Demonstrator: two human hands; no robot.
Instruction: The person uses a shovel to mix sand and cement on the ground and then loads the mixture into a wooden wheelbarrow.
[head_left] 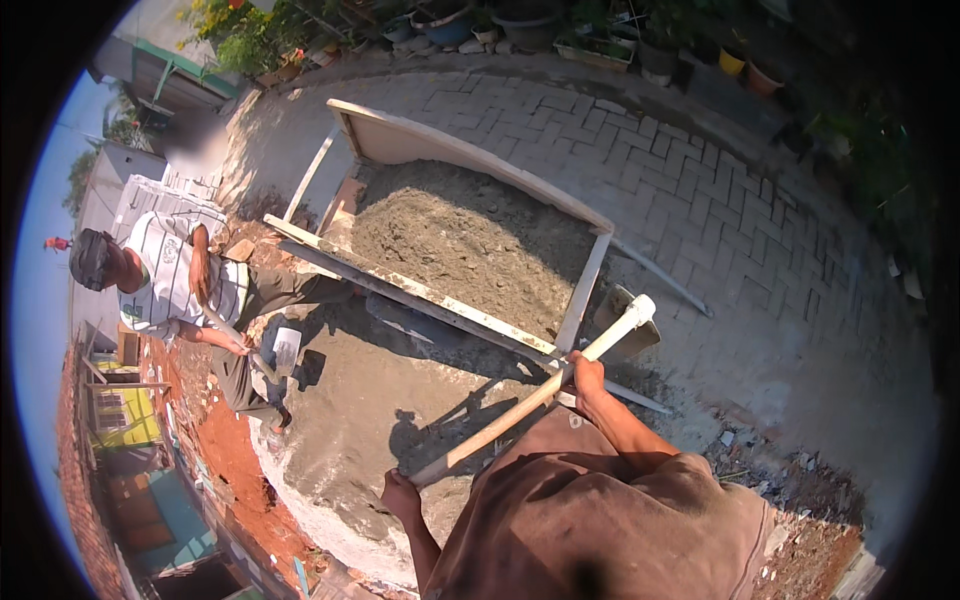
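Both my hands are closed around the pale wooden handle of a hoe (500,422), which slants across in front of my body. My left hand (400,494) grips its lower left end. My right hand (586,378) holds it farther up, close to the mud-smeared head. The hoe's broad grey blade (640,330) is raised by the near right corner of a wooden-framed trough (430,289). Wet grey mortar (470,235) is heaped inside this trough. Below the handle spreads a layer of grey mortar (350,400) on the ground, with my shadow across it.
To the left, a co-worker (185,270) in a striped shirt holds a long-handled tool (235,328) with a pale flat blade. Grey paving (690,190) curves behind the trough. Potted plants (650,50) line the far edge. Reddish soil (235,460) lies at the left.
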